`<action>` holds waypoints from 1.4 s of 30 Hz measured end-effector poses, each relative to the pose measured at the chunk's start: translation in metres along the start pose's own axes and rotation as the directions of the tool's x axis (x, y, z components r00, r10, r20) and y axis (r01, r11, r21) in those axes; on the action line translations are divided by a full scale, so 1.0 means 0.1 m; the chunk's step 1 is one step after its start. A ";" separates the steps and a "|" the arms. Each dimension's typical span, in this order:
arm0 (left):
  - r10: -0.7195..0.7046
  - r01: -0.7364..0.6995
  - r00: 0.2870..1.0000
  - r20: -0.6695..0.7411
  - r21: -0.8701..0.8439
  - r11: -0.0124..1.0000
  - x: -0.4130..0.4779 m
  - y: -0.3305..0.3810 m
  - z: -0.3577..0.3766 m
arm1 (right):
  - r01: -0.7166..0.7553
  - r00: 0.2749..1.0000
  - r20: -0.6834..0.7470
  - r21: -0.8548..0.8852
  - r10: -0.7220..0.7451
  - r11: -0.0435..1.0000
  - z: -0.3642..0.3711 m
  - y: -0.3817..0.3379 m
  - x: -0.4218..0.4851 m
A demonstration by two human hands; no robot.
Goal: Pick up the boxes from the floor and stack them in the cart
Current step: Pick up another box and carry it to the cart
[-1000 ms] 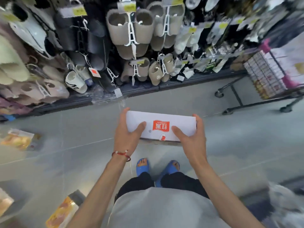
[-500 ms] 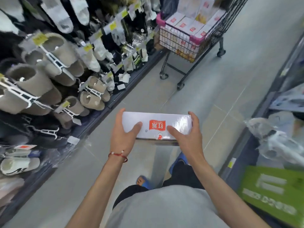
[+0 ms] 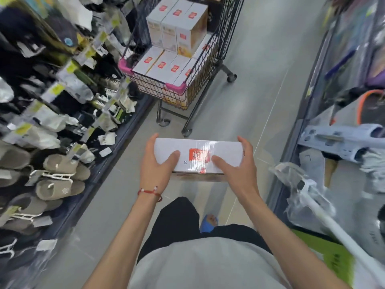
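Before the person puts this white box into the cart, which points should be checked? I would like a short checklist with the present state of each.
1. Both hands grip the white box, left hand and right hand at its ends: ok.
2. Box held level: ok.
3. Floor between person and cart free of obstacles: ok.
4. Free place on the boxes in the cart: ok, the lower layer lies open.
5. Cart within reach: not ok, it stands ahead.
6. Cart wheels locked: cannot tell.
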State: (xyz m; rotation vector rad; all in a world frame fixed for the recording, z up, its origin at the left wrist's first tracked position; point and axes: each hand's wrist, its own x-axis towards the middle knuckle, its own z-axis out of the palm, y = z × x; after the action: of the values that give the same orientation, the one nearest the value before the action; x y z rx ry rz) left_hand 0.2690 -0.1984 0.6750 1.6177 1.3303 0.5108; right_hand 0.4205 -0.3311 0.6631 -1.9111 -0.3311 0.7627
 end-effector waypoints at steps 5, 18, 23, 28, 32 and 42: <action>0.018 -0.018 0.999 0.037 -0.008 1.000 0.69 0.45 0.51 | -0.021 0.999 -0.030 0.032 0.022 0.999 -0.24 -0.29 0.80; -0.028 0.029 0.996 0.080 -0.012 1.000 2.85 1.54 1.52 | -0.060 0.995 -0.075 0.007 0.061 0.998 -0.41 -1.15 3.13; -0.054 0.055 0.998 0.011 -0.066 0.996 3.42 1.96 1.75 | -0.027 0.999 -0.016 0.015 0.027 1.000 -0.46 -1.53 3.95; -0.068 0.061 0.991 -0.118 -0.063 0.996 3.87 2.33 1.99 | 0.009 0.996 0.086 0.028 -0.012 1.000 -0.49 -1.88 4.76; -0.099 0.079 0.964 -0.247 -0.089 0.993 4.24 2.66 2.19 | 0.068 0.971 0.228 0.000 -0.066 0.998 -0.54 -2.24 5.47; -0.238 0.135 0.821 -0.519 -0.228 0.964 4.87 3.11 2.56 | 0.254 0.853 0.489 -0.081 -0.184 0.964 -0.40 -2.91 6.77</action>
State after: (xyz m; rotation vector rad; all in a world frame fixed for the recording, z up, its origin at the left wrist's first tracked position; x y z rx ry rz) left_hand 0.7906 0.1575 0.7049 1.2089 1.7803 0.9920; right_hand 0.9918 0.1354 0.6874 -1.7534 -0.9201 1.0751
